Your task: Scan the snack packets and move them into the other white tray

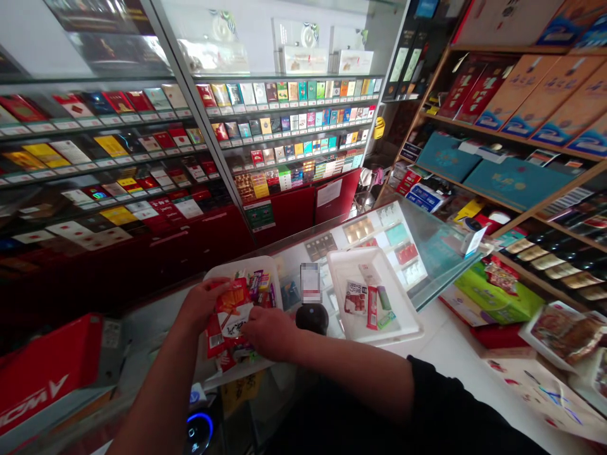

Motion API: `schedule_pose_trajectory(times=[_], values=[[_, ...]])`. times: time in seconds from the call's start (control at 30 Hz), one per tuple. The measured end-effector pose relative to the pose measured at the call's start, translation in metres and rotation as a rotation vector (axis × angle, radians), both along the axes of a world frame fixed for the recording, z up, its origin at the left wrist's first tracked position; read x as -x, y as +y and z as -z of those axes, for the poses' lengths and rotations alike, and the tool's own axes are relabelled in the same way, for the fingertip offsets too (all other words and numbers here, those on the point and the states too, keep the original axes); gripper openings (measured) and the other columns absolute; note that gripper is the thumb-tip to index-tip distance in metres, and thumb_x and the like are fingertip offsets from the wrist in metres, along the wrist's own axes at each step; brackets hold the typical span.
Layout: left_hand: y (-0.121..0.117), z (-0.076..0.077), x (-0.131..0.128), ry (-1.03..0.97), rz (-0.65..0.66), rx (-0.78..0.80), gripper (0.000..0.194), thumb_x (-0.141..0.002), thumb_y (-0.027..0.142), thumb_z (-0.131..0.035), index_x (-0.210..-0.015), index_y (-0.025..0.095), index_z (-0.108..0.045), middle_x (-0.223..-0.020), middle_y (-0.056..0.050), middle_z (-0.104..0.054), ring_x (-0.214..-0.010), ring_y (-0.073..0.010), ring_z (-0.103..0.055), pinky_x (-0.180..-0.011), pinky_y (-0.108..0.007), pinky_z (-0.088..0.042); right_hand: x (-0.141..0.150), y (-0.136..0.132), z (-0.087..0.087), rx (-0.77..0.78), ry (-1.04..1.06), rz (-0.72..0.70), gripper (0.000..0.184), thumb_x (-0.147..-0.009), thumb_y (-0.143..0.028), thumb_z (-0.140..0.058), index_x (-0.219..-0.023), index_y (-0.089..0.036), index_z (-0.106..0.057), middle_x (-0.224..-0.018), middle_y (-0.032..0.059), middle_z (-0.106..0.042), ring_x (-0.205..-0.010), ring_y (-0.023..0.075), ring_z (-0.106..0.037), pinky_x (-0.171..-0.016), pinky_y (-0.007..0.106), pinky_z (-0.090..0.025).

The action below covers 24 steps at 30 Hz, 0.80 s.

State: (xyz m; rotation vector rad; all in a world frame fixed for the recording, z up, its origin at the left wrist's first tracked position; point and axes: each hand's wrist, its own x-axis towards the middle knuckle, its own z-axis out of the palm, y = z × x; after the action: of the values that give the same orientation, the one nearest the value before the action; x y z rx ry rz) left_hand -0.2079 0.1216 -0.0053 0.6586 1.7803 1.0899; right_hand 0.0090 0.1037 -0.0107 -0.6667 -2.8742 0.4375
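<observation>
Since both bare hands meet over one item, the grip comes first. Left hand point(203, 304): fingers closed on the upper left edge of a red snack packet point(232, 308). Right hand point(272, 332): fingers curled and apparently pinching the packet's right side; fingertips partly hidden. Packet location: over the white tub point(244, 265), above other small wrapped snacks point(260, 282); whether it rests on them, cannot tell. Judged reason for the two-sided hold: a limp pouch would likely sag from one side, and edge contact leaves much of the printed face uncovered. The tub's walls presumably stop the loose snacks sliding about the smooth bench point(429, 240).

Right of the tub: a dark round object point(312, 318). Beyond that, a shallow white tray point(398, 309) with a few packets point(372, 306) inside; the wide base probably lets each be seen singly.

Far: rows of small packs point(303, 120) face outward, likely for reading at a glance. Far right: wooden shelving point(512, 48) bearing large boxes point(526, 91), whose bulk presumably needs the taller bays.
</observation>
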Motion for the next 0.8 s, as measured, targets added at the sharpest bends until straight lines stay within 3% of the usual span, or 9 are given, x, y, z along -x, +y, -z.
schedule_pose_trajectory(times=[0.1, 0.2, 0.3, 0.4, 0.53, 0.8], values=[[-0.003, 0.009, 0.012, 0.312, 0.077, 0.098, 0.040, -0.068, 0.034, -0.077, -0.104, 0.019, -0.072, -0.077, -0.004, -0.075, -0.067, -0.0227, -0.070, -0.059, -0.030, -0.053, 0.013, -0.006, 0.004, 0.029, -0.044, -0.071, 0.014, -0.095, -0.027, -0.056, -0.096, -0.018, -0.068, -0.098, 0.0070, -0.066, -0.086, 0.0212, -0.067, -0.067, 0.031, -0.056], [-0.004, 0.019, 0.024, 0.685, 0.184, 0.128, 0.035, -0.074, 0.035, -0.073, -0.105, 0.018, -0.074, -0.097, -0.009, -0.078, -0.086, -0.0264, -0.072, -0.072, -0.032, -0.053, 0.015, -0.009, 0.008, 0.089, -0.057, -0.092, 0.019, -0.094, -0.030, -0.056, -0.103, -0.017, -0.067, -0.105, 0.0095, -0.068, -0.092, 0.0242, -0.069, -0.071, 0.035, -0.059], [-0.004, 0.024, 0.024, 0.878, 0.232, 0.164, 0.038, -0.078, 0.036, -0.069, -0.111, 0.017, -0.073, -0.108, -0.012, -0.077, -0.097, -0.0289, -0.071, -0.084, -0.035, -0.052, 0.009, -0.008, 0.007, 0.133, -0.056, -0.051, 0.022, -0.094, -0.030, -0.055, -0.107, -0.018, -0.068, -0.107, 0.0102, -0.069, -0.094, 0.0252, -0.069, -0.071, 0.035, -0.059], [-0.005, 0.022, 0.015, 0.977, 0.222, 0.162, 0.040, -0.081, 0.042, -0.066, -0.111, 0.016, -0.073, -0.110, -0.014, -0.076, -0.100, -0.0311, -0.070, -0.087, -0.037, -0.051, -0.004, -0.002, 0.002, 0.142, -0.029, 0.012, 0.021, -0.096, -0.031, -0.054, -0.104, -0.019, -0.069, -0.104, 0.0095, -0.070, -0.095, 0.0245, -0.069, -0.073, 0.033, -0.057], [-0.003, 0.016, -0.005, 1.083, 0.198, 0.042, 0.042, -0.084, 0.047, -0.058, -0.108, 0.015, -0.073, -0.115, -0.016, -0.074, -0.104, -0.0319, -0.068, -0.091, -0.039, -0.050, -0.027, 0.010, -0.008, 0.142, 0.081, 0.145, 0.023, -0.098, -0.033, -0.053, -0.106, -0.020, -0.070, -0.103, 0.0077, -0.070, -0.093, 0.0208, -0.067, -0.079, 0.030, -0.053], [0.002, -0.003, -0.077, 0.991, 0.255, -0.173, 0.039, -0.085, 0.045, -0.055, -0.107, 0.017, -0.072, -0.112, -0.013, -0.074, -0.105, -0.0293, -0.067, -0.098, -0.040, -0.048, -0.098, 0.032, -0.013, 0.216, 0.286, 0.488, 0.016, -0.094, -0.024, -0.060, -0.104, -0.021, -0.073, -0.100, 0.0050, -0.070, -0.092, 0.0167, -0.064, -0.083, 0.026, -0.046]])
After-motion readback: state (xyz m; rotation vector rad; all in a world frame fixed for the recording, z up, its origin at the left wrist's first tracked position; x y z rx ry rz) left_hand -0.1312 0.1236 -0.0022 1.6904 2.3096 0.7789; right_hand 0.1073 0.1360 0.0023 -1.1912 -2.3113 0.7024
